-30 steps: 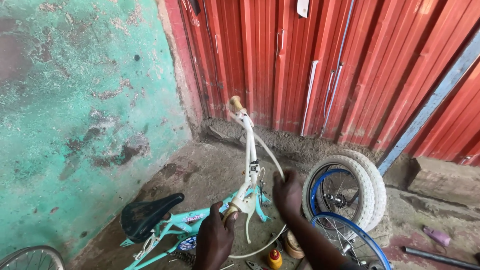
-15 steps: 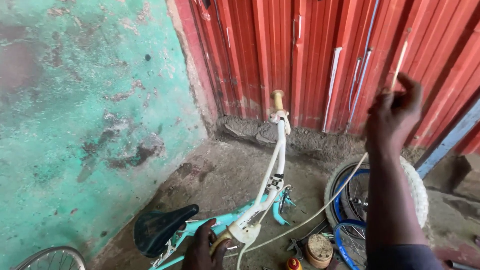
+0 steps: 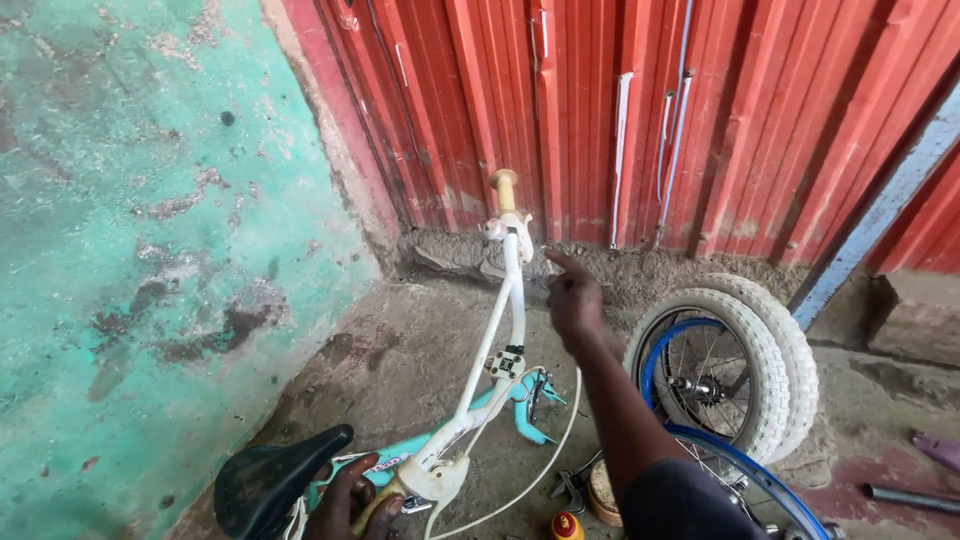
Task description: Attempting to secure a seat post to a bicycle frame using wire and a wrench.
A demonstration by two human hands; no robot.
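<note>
- Head view: the right hand [image 3: 574,300], which was raised high against the red corrugated metal wall [image 3: 600,110] half a second ago, is now coming down beside the white handlebar tube [image 3: 505,320]; its fingers are loosely curled, and I cannot tell if it is gripping the thin white cable [image 3: 540,470].
- The left hand [image 3: 350,500] is closing around the small turquoise bicycle frame [image 3: 400,468] near the black padded saddle [image 3: 270,480], low in the picture.
- Two white rubber tyres [image 3: 760,350] are leaning nearby on the rough concrete floor [image 3: 400,350].

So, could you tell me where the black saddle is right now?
In the head view the black saddle sits at the bottom left, beside the green wall, just left of the left hand on the turquoise bike frame.
</note>
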